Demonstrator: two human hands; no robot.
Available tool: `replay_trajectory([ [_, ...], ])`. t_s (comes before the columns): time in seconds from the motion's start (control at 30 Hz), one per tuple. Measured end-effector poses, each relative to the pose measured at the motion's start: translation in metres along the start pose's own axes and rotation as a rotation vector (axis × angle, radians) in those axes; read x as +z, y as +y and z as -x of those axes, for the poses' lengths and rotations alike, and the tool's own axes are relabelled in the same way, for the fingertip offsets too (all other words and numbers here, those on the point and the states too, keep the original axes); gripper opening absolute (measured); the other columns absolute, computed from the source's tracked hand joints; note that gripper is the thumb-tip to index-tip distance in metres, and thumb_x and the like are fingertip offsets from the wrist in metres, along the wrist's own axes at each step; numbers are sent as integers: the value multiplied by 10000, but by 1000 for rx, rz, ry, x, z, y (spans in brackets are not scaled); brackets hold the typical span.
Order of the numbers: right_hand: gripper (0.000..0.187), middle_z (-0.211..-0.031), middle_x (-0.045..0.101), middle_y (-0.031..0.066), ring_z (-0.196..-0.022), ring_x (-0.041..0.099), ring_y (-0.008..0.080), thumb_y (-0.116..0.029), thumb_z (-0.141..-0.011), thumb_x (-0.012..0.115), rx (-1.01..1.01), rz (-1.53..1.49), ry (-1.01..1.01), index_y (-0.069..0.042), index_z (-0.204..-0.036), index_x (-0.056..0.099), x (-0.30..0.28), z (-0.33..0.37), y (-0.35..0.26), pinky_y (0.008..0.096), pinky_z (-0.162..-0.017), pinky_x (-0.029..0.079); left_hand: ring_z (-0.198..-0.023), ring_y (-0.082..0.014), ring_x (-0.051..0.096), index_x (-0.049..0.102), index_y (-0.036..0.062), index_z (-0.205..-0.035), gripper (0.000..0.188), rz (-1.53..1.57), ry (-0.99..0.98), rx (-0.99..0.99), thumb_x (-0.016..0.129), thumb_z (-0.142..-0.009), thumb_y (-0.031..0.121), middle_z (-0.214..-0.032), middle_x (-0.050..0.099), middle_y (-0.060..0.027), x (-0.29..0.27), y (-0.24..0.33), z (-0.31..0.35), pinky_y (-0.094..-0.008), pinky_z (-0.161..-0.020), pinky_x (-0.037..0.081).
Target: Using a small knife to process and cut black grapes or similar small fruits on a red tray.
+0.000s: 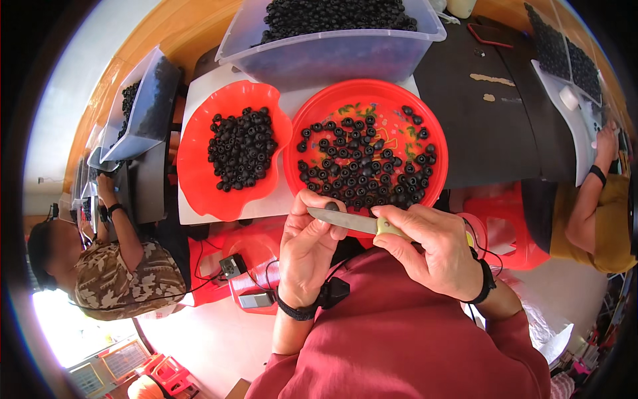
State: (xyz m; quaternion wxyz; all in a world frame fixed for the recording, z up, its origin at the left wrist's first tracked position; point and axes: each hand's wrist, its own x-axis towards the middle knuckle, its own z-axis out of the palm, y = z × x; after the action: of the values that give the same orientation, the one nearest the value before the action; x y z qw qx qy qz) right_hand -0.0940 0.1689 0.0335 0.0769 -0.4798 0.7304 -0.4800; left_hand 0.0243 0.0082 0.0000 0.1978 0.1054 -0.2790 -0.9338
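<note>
My left hand (304, 249) pinches one small round black piece (331, 207) between thumb and fingertips, just in front of the table edge. My right hand (442, 251) grips a knife (347, 219) by its yellow-green handle. The blade points left, lying across the left fingertips close below the black piece; whether it touches the piece I cannot tell. Beyond my hands stands a round red tray (438, 126) with a printed bottom, scattered with black pieces, many showing a ring-like hole. To its left, a scalloped red bowl (193, 149) holds a heap of similar black pieces.
A translucent tub (332, 56) full of black pieces stands behind the tray and bowl. At the far right of the dark table (492, 143) lies a phone (490, 35). Co-workers sit at left (133, 282) and right (598, 219). A red stool (256, 256) with small devices stands below.
</note>
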Motion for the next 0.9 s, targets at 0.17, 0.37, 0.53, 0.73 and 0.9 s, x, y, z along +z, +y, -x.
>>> replay_trajectory([
  [0.17,338,-693,599,66,-535,576,216,-201,-824,767,-2,16,-1,-12,-1087,670,1,1,0,330,-477,452,-801,-142,488,565,52,-1069,155,14,12,-2,599,-923,14,-911,556,-82,0,-2,2,-262,-752,434],
  [0.37,340,-694,599,66,-548,583,220,-211,-828,762,0,32,-11,-13,-1088,667,2,4,-1,335,-484,458,-806,-146,492,555,56,-1076,161,13,9,1,594,-925,13,-914,555,-83,-1,-4,4,-266,-756,438],
  [0.53,340,-702,607,66,-559,589,221,-216,-828,759,-6,64,-8,-14,-1085,665,2,2,-1,335,-495,466,-811,-151,504,552,58,-1081,165,17,44,-11,592,-926,14,-916,557,-86,0,-4,4,-273,-774,448],
  [0.73,348,-711,616,64,-574,594,222,-223,-830,754,-3,59,-13,-11,-1092,664,3,1,2,339,-502,471,-801,-153,508,553,60,-1079,170,50,39,-28,594,-923,7,-913,559,-86,-2,-5,3,-273,-771,452],
  [0.9,341,-723,619,56,-572,591,221,-225,-836,744,-13,73,-15,-23,-1099,667,4,0,3,338,-496,470,-786,-153,501,556,60,-1079,179,43,63,0,602,-916,1,-909,557,-87,-3,-7,2,-270,-761,450],
])
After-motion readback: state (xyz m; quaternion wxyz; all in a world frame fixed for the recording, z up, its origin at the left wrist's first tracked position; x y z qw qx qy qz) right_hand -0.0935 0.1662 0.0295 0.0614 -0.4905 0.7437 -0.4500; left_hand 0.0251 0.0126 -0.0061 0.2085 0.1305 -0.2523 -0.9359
